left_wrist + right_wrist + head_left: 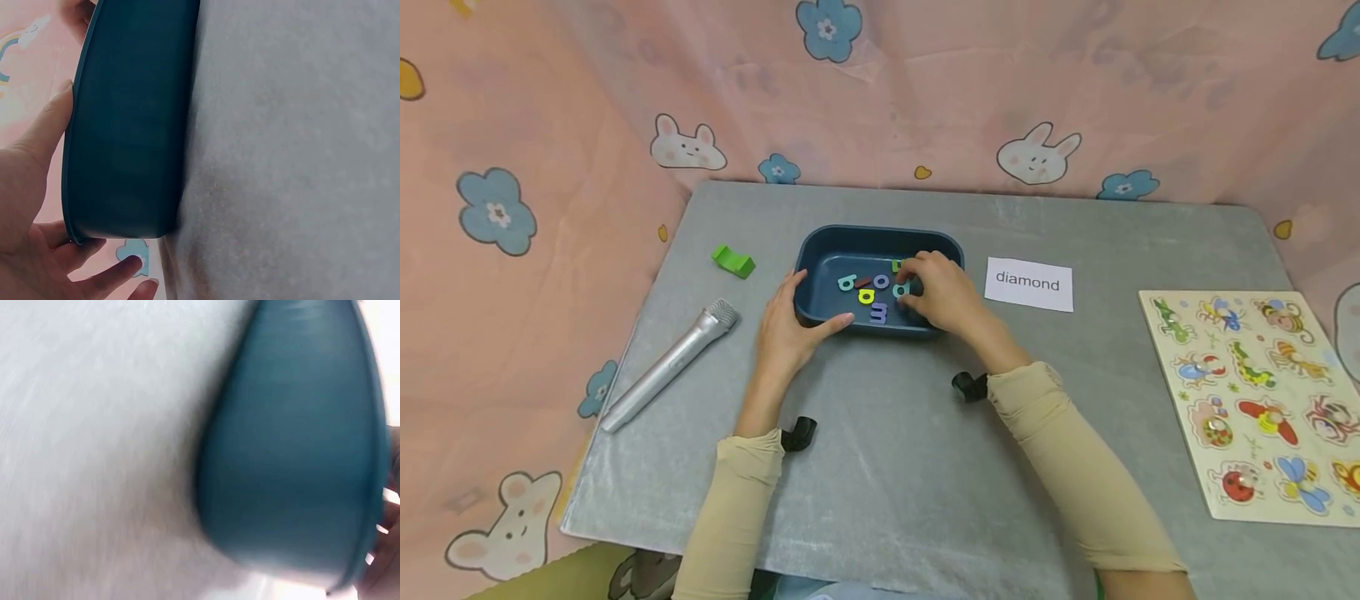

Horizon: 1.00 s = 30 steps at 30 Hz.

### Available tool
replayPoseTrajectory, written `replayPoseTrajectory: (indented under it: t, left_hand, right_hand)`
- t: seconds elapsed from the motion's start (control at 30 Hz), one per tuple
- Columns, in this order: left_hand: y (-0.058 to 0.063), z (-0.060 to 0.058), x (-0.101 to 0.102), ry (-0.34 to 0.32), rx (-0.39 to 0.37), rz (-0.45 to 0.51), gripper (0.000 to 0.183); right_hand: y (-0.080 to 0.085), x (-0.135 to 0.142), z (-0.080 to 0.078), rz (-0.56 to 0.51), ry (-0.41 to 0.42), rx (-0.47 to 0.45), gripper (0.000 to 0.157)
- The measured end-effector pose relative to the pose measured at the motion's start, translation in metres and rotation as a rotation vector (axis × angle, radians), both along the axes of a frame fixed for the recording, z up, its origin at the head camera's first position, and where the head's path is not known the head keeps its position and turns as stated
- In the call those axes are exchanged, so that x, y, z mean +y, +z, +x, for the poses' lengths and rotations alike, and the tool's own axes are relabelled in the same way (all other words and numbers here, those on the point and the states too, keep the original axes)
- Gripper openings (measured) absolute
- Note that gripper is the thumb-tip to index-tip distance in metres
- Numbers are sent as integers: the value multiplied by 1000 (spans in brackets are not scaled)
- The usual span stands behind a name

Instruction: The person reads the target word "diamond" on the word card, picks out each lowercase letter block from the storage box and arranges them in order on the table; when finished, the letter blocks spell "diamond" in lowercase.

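Teal letter [901, 291] | inside tray [872, 242], right half | right hand [946, 292]: fingertips narrowed around letter, pinch we cannot tell | left hand [784, 335]: spread wide, tray's left corner | we'd pinch edges, steady tray

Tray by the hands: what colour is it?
Dark blue tray; the head view shows it best.

The white card [1028, 296] just right of the right hand [947, 292] reads "diamond" in black. In the navy tray [865, 242], between that hand and the left hand [786, 332], a purple m [878, 313] and a purple o [876, 283] can be read; the teal letter [897, 291] at the right hand is too small to tell.
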<state>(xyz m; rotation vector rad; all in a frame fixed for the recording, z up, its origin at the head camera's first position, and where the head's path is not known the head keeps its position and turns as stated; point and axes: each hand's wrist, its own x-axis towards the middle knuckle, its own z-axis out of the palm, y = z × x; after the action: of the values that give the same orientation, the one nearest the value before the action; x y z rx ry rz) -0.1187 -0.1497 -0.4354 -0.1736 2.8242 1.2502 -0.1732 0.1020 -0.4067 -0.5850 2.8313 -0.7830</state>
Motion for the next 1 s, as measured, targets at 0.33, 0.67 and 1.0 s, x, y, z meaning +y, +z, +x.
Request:
replayPoseTrajectory:
  t: [0.33, 0.67, 1.0]
  left_hand:
    - [1, -1, 2, 1, -2, 22, 106]
    - [2, 3, 1, 6, -5, 16, 105]
    - [2, 2, 2, 9, -7, 15, 105]
  right_hand:
    - [19, 53, 15, -143, -65, 67, 26]
    - [21, 100, 29, -128, -147, 124, 24]
    - [-2, 114, 36, -102, -124, 5, 30]
